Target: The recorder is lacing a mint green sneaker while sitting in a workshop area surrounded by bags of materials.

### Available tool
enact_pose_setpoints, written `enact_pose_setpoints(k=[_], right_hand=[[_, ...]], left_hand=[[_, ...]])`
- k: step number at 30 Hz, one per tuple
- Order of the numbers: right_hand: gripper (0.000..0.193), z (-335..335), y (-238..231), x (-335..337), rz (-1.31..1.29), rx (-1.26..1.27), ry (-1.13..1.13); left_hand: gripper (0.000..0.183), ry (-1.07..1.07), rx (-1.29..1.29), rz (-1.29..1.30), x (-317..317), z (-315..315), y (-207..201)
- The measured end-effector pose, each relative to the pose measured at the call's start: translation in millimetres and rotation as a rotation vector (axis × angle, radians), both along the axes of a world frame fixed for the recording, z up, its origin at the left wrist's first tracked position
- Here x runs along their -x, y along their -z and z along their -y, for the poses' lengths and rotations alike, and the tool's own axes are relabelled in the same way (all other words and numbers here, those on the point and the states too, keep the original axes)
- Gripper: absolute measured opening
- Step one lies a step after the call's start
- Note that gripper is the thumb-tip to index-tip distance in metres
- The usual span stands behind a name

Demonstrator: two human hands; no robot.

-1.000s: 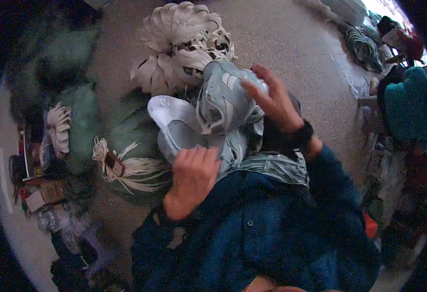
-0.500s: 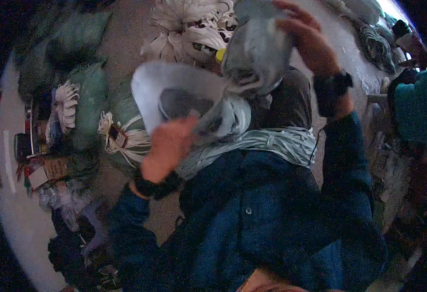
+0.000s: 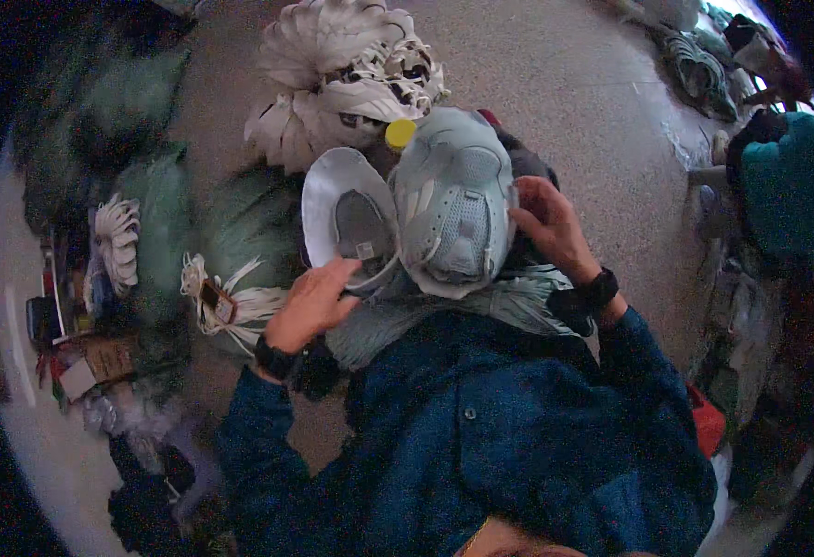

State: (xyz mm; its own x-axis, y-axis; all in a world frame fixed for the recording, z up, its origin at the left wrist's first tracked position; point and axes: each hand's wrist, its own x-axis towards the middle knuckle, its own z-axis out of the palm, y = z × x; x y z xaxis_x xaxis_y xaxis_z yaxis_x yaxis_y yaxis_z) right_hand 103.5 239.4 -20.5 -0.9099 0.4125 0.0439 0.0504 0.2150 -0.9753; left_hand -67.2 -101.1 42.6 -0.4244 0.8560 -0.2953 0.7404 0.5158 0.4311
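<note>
Head view: my left hand (image 3: 312,304), fingers apart, sits at seven o'clock of the white-rimmed piece (image 3: 322,209); right hand (image 3: 555,232) at the grey upper (image 3: 455,204)'s three o'clock, grip unclear; I'd support edges gently.

L head cam, fisheye, downward view, close abv L hand (image 3: 312,308) & R hand (image 3: 554,227)

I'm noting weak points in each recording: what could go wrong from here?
The grey-green shoe upper could tip or slide, since the right hand is only at its side edge. The white-rimmed piece might slip, as the left hand is just at its lower edge. The loose pale strands beside the upper's lower end could perhaps snag on it.
</note>
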Motion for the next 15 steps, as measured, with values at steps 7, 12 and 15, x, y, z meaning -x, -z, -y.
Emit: enact_pose_setpoints(k=[7,12,15], right_hand=[[0.023,36,-46,-25,0.417,-0.224,-0.431],[0.018,48,0,-44,0.139,-0.728,-0.515],[0.013,54,-2,-44,0.182,-0.937,-0.59]], left_hand=[[0.076,-0.108,-0.517,-0.169,-59,-82,19],[0.09,-0.014,-0.523,-0.431,-39,-89,69],[0.087,-0.016,-0.541,-0.384,-39,-86,58]])
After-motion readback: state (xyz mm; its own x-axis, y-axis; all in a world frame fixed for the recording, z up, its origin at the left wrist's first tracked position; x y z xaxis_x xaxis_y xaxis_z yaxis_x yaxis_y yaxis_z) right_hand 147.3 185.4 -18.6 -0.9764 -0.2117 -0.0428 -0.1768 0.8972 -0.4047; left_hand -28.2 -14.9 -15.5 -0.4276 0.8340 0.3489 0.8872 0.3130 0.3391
